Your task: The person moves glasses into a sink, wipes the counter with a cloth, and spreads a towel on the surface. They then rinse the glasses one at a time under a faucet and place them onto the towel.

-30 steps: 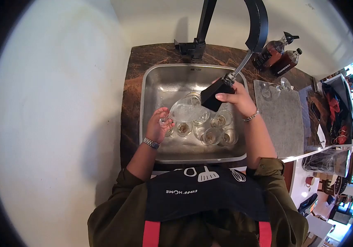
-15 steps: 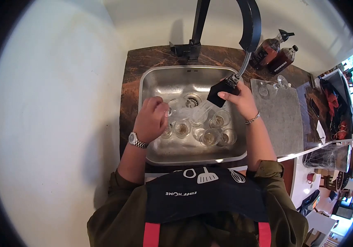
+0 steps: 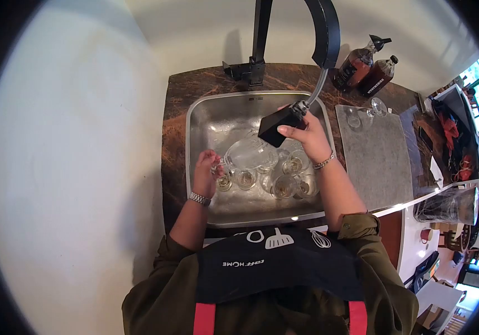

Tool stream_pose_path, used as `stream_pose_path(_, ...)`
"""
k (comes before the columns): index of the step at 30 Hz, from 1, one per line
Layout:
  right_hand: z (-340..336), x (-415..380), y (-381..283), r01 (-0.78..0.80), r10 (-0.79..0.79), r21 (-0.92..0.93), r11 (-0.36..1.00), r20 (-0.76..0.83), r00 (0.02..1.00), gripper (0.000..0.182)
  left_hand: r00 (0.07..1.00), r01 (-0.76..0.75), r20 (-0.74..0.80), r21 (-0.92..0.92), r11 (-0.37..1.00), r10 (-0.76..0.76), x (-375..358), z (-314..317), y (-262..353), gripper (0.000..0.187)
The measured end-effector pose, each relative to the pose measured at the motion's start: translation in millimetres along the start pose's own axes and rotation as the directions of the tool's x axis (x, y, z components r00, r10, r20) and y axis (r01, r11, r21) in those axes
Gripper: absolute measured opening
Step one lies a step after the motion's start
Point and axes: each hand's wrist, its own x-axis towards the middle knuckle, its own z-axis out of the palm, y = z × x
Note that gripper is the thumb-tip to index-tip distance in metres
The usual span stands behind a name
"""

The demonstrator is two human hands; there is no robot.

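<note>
My right hand (image 3: 305, 135) is wrapped around the black pull-out faucet sprayer (image 3: 276, 127), which points down and left over the steel sink (image 3: 256, 213). My left hand (image 3: 206, 169) is closed on the foot end of a clear stemmed glass (image 3: 246, 154). That glass lies tipped sideways, its bowl under the sprayer, and water runs at it. Below and beside it, several more clear glasses, such as one stemmed glass (image 3: 284, 186), stand in the sink. The drain is mostly hidden behind the held glass and the sprayer.
A black faucet (image 3: 257, 71) arches over the back of the sink. Right of it stand two dark red bottles (image 3: 354, 68), one with a black pump top. A clear stemmed glass (image 3: 378, 106) lies on the grey mat (image 3: 374, 156). A white wall (image 3: 72, 167) borders the left.
My left hand has moved down and turned, bringing the held glass into a sideways tilt under the sprayer. The sprayer and my right hand have shifted slightly left.
</note>
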Motion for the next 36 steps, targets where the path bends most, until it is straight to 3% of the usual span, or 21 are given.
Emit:
stream_pose_path(1,2,0,1,-0.023,0.023,0.014,1.0,0.048,0.999,0.042,1.0,0.002,0.0,0.002,1.0,-0.002,-3,-3,-7,0.013)
stream_pose_path(3,-2,1,3,-0.034,0.033,0.017,0.999,0.047,0.998,0.042,0.995,0.103,0.024,-0.184,0.978,-0.1,-8,-10,-14,0.014)
stream_pose_path(8,1,8,4,-0.076,0.075,0.053,0.996,0.017,0.997,0.044,0.979,0.194,0.118,-0.278,0.941,-0.167,-8,-18,-17,0.014)
stream_pose_path(11,-1,10,2,-0.119,0.11,0.122,0.985,0.076,0.991,0.045,0.976,0.208,0.13,-0.318,0.925,-0.175,-6,-17,-17,0.014)
stream_pose_path(13,-8,10,-4,-0.15,0.141,0.041,0.988,0.168,0.976,0.045,0.974,0.214,0.145,-0.326,0.921,-0.175,-4,-19,-17,0.014)
stream_pose_path(15,-12,15,-5,-0.16,0.158,-0.001,0.987,0.132,0.979,0.044,0.965,0.232,0.194,-0.33,0.915,-0.175,-4,-20,-18,0.014)
stream_pose_path(17,-16,22,12,-0.123,0.123,-0.138,0.983,-0.007,0.992,0.044,0.968,0.226,0.181,-0.314,0.922,-0.176,-6,-17,-19,0.014)
stream_pose_path(19,-1,20,12,-0.031,0.031,-0.053,0.998,-0.001,1.0,0.043,0.97,0.22,0.169,-0.297,0.929,-0.175,-7,-14,-21,0.014)
stream_pose_path(21,10,10,-3,-0.138,0.113,0.154,0.978,0.157,0.981,0.044,0.979,0.172,0.154,-0.287,0.942,-0.132,-10,-11,-18,0.014)
stream_pose_path(23,-8,13,4,-0.159,0.142,0.056,0.986,0.238,0.961,0.045,0.996,0.068,0.069,-0.211,0.975,-0.055,-17,-6,-13,0.013)
stream_pose_path(25,-18,12,3,-0.051,0.069,-0.136,0.989,0.133,0.989,0.049,1.0,-0.029,-0.01,-0.127,0.992,0.028,-23,-2,-6,0.012)
stream_pose_path(26,-27,15,15,-0.013,0.027,-0.249,0.968,0.055,0.998,0.056,0.985,-0.169,-0.017,0.112,0.979,0.172,-24,-5,-1,0.012)
stream_pose_path(27,-29,14,17,-0.012,0.026,-0.248,0.969,0.053,0.998,0.056,0.951,-0.294,0.011,0.342,0.892,0.309,-25,-5,3,0.011)
stream_pose_path(28,-31,12,18,-0.002,0.007,-0.225,0.974,0.021,1.0,0.06,0.849,-0.502,0.131,0.501,0.705,0.511,-30,3,10,0.014)
stream_pose_path(29,-34,11,20,0.009,-0.012,-0.203,0.979,-0.012,1.0,0.064,0.848,-0.504,0.134,0.503,0.702,0.512,-36,11,19,0.014)
stream_pose_path(30,-43,10,34,0.05,-0.052,-0.267,0.962,0.0,0.999,0.069,0.683,-0.633,0.363,0.726,0.267,0.634,-53,29,40,0.019)
stream_pose_path(31,-49,4,37,0.051,-0.053,-0.266,0.963,0.0,0.999,0.069,0.511,-0.619,0.614,0.748,-0.239,0.601,-68,46,57,0.023)
stream_pose_path(32,-53,-7,39,0.153,-0.185,-0.393,0.907,-0.044,0.982,0.069,0.511,-0.617,0.614,0.75,-0.24,0.602,-78,60,67,0.023)
stream_pose_path(33,-55,-20,40,0.24,-0.317,-0.515,0.823,-0.067,0.946,0.069,0.497,-0.617,0.704,0.698,-0.365,0.507,-86,74,75,0.028)
stream_pose_path(34,-55,-36,33,0.196,-0.3,-0.488,0.85,-0.145,0.943,0.062,0.486,-0.612,0.778,0.628,-0.48,0.399,-94,85,82,0.032)
stream_pose_path(36,-63,-60,33,0.164,-0.265,-0.472,0.866,-0.154,0.952,0.06,0.486,-0.632,0.797,0.604,-0.485,0.359,-103,106,94,0.033)
